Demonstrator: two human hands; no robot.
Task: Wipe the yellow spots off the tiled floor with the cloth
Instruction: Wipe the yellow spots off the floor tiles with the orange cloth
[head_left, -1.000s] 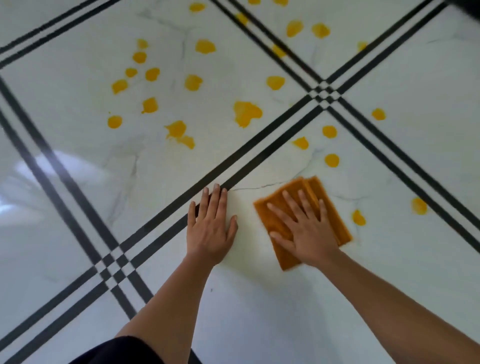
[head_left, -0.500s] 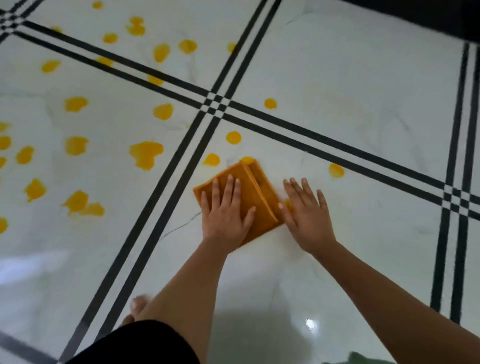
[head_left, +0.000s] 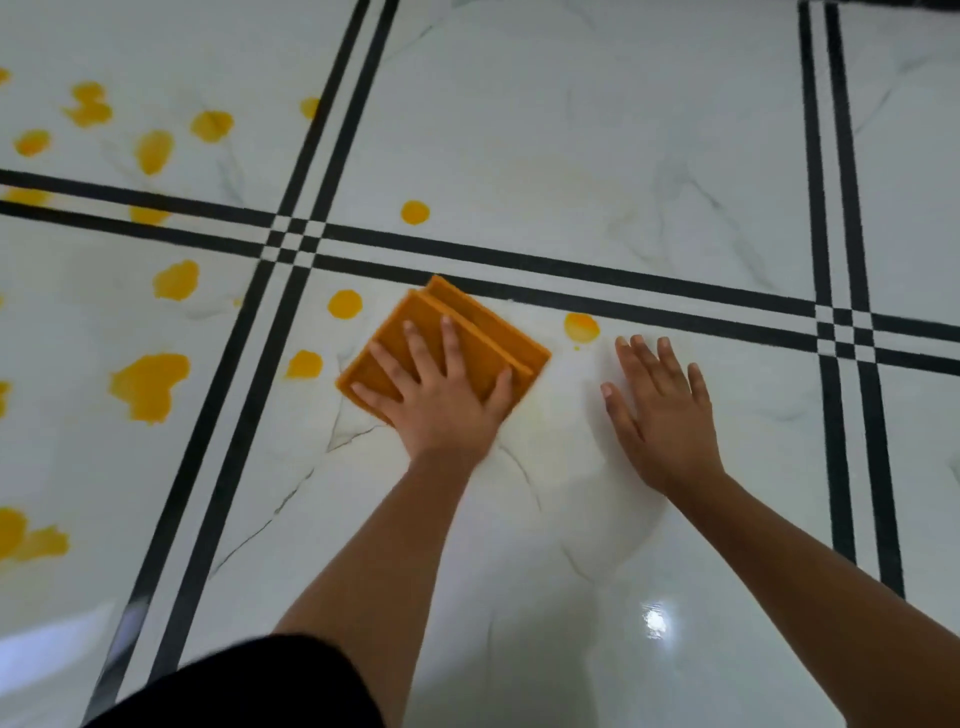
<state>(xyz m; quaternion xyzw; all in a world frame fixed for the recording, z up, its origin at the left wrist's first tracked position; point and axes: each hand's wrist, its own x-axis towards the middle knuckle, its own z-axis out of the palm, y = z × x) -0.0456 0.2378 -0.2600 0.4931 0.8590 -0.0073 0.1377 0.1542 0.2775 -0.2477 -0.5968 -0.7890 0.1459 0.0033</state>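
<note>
The cloth (head_left: 457, 338) is an orange, folded square with a raised doubled edge along its upper right side; it lies flat on the floor just below the centre of the frame, one corner reaching the lower black stripe (head_left: 571, 299) of the horizontal pair. The left hand (head_left: 441, 384) presses on it palm down, fingers spread wide and flat, gripping nothing. The right hand (head_left: 665, 410) lies to the right, well clear of the cloth, also flat with fingers spread on the bare tile.

The tiled floor (head_left: 545, 130) is glossy white marble-look with thin grey veins and a bright glint at lower right. Paired black stripes cross at left of centre and again at far right. Yellow spots (head_left: 148, 384) are round to ragged blobs, most of them crowding the left half. One round spot (head_left: 345, 303) sits just left of the cloth, another (head_left: 582, 326) just above the right hand's fingertips, possibly smeared at its lower edge, though blur makes that uncertain. A black garment (head_left: 249, 686) fills the bottom left edge.
</note>
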